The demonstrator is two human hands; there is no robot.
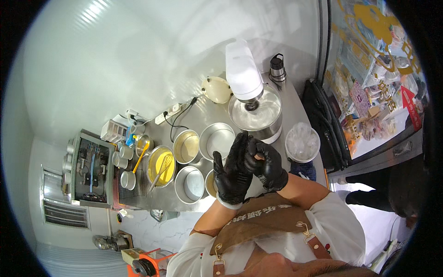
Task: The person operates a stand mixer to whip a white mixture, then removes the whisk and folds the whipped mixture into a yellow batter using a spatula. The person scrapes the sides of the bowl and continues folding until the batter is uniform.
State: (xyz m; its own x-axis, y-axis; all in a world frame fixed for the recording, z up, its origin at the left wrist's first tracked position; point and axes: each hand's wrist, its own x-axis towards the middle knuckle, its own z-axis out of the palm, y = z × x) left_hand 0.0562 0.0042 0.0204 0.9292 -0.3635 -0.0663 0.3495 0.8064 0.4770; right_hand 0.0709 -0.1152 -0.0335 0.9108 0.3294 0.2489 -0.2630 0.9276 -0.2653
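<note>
My left hand (233,173), in a black glove, is raised with its thumb apart from the fingers. Against its side, my right hand (268,164), gloved the same way, has bent fingers touching the left glove. A small patch of bare skin shows among the right fingers; whether they pinch the glove is hidden. Both hands are above the front edge of a steel table (211,116). Beyond them stands a white stand mixer (244,69) over a steel bowl (271,119). Round metal pans (189,184) sit left of my hands, beside a bowl of yellow mixture (161,161) with a whisk (162,171).
A white tub (303,142) with clear plastic pieces is on the right, near a black bag (327,124). A power strip (168,113) and cords lie along the wall. An oven (91,169) and several white cups (126,152) are at left. Another person's dark-clothed legs (372,200) appear at right.
</note>
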